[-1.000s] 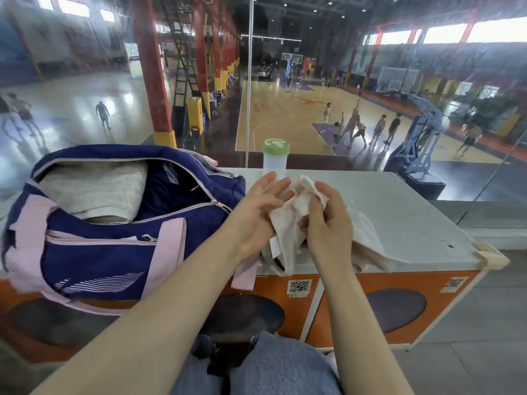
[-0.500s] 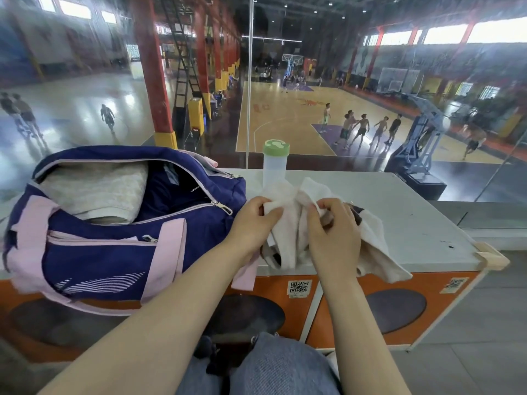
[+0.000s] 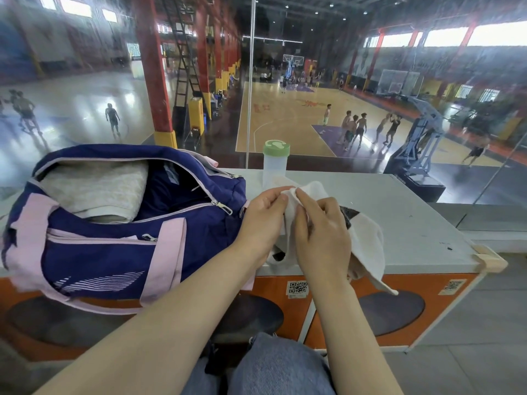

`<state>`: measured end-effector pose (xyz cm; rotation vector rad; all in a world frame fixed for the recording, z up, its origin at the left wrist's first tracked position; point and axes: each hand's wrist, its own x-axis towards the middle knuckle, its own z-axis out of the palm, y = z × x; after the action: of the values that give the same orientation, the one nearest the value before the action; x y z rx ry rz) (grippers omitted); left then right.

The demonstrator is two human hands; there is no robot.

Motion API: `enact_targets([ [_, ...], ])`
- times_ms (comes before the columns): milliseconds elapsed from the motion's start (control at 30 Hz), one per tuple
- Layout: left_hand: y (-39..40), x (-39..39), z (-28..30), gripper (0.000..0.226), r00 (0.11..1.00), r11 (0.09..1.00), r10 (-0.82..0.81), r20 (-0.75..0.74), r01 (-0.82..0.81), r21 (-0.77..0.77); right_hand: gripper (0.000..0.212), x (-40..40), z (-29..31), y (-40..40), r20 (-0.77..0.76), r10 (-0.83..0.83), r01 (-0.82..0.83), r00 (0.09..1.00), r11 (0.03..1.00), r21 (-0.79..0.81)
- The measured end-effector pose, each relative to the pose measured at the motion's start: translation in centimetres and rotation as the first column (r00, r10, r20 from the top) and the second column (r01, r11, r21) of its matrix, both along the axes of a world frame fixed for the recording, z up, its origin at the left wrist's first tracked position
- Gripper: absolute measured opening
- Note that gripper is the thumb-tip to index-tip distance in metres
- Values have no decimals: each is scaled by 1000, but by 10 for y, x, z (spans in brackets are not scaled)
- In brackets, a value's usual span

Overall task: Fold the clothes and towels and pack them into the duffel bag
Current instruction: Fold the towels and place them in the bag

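A navy duffel bag [image 3: 119,252] with pink straps lies unzipped on the left of the white counter [image 3: 413,223]. Inside it a folded cream towel [image 3: 97,189] fills the left half. Just right of the bag, my left hand [image 3: 262,220] and my right hand [image 3: 322,238] both pinch the top edge of a white cloth [image 3: 368,246] with a dark patch. The cloth hangs over the counter's front edge, and my hands hide much of it.
A clear bottle with a green lid [image 3: 275,163] stands at the counter's back edge, behind my hands. A glass wall [image 3: 251,81] rises right behind it, with basketball courts below. The counter's right corner has a wooden guard [image 3: 489,260]. My knees sit under the counter.
My left hand went from flat against the cloth to pinching its top edge beside my right hand. Both hands rose slightly and the cloth spread out to the right.
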<state>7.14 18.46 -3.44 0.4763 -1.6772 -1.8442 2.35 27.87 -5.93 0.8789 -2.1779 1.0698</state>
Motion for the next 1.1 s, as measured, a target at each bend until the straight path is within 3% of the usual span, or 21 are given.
enact_targets([
  [200,8,2,2,28,999,999,7,-45,-9,-47,38,2,-6,-4,-80,22,-24,997,999,-27],
  [433,7,2,0,27,996,999,-10,-89,15,48,40,-1,-11,-5,-106,40,-41,994,999,-6],
  [633,2,1,-3,22,999,1000,20,-49,-20,6,42,6,-5,-3,48,156,-160,987,981,106],
  [767,-5,2,-9,26,997,994,79,-23,-81,-68,29,-3,20,7,362,192,-173,912,981,-86],
  [900,-4,2,-10,28,997,980,70,-17,-72,-187,22,-44,63,0,375,170,-104,911,976,-190],
  [933,-4,2,-11,28,998,979,65,-8,-65,-196,22,-58,72,-7,417,167,-120,894,983,-135],
  [1000,-5,1,-13,28,998,980,60,3,-58,-193,31,-82,81,-24,500,85,-169,862,978,124],
  [1067,-6,0,-14,29,998,981,59,8,-56,-183,40,-99,82,-42,523,-1,-253,852,875,414],
  [1100,-7,-1,-15,29,998,982,59,11,-56,-182,34,-104,80,-50,542,-15,-315,840,800,511],
])
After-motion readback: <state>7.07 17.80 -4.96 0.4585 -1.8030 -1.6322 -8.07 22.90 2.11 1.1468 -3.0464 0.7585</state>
